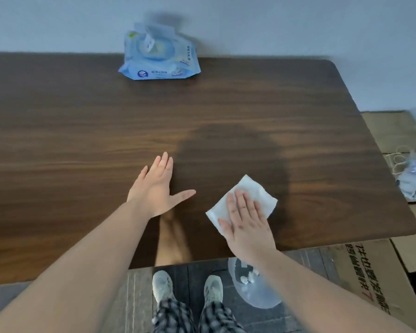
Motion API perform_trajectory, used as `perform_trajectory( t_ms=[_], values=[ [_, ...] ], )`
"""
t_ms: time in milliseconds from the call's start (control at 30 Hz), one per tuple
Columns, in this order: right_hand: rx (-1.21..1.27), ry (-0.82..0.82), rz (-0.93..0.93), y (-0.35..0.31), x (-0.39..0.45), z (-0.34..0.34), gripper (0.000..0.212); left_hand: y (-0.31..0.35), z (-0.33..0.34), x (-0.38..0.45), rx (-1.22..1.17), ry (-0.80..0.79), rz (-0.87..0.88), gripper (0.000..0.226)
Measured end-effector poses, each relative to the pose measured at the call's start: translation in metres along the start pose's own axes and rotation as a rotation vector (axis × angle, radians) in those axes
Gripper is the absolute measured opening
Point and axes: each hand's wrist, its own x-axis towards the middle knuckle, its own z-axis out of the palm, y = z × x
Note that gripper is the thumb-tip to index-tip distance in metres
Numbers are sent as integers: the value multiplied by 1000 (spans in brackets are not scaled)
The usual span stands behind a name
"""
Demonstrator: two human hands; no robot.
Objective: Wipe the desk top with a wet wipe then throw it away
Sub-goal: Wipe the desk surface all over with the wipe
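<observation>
White wet wipe (244, 203) pinned flat under the right hand (246, 225), palm open, fingers spread; left hand (157, 186) open and flat on the worktop (82, 140) beside it. Risk: with only palm pressure, the wipe could bunch or slip free.

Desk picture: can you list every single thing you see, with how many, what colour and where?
Desk: one, dark brown wood, fills most of the view.
Wipe: one, white, flat on the desk near the front edge, under the right hand.
Wipes pack: one, light blue, at the desk's far edge by the wall.
Bin: one, clear bluish, on the floor below the front edge, white scraps inside.
Boxes: several, brown cardboard, right of the desk.
Bag: one, clear, on the boxes.
Shoes: two, pale grey, on the floor.
Left hand: open, flat on the desk.
Right hand: flat on the wipe.
</observation>
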Motion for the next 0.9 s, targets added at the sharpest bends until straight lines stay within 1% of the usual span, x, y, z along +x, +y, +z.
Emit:
perform_trajectory(
  t_ms=[100, 267, 333, 400, 500, 633, 733, 900],
  values=[
    [-13, -14, -244, -87, 24, 6, 61, -77, -5, -44, 23, 5, -130, 119],
    [-117, -63, -510, -209, 50, 15, 62, -192, 7, -130, 62, 2, -394, 119],
    [-164, -94, -610, -256, 53, 23, 62, -229, 15, -162, 55, -24, -480, 124],
    [-192, -102, -694, -303, 56, 33, 62, -258, 20, -187, 31, -50, -533, 134],
    [-198, -101, -741, -366, 65, 44, 62, -284, 24, -206, -10, -45, -588, 150],
    [-220, -81, -767, -422, 73, 53, 62, -300, 32, -210, -46, -10, -562, 150],
    [-221, -47, -811, -439, 75, 55, 61, -301, 37, -210, -76, 29, -549, 145],
    [-221, -37, -820, -438, 78, 55, 61, -299, 38, -209, -90, 51, -553, 145]
  ],
)
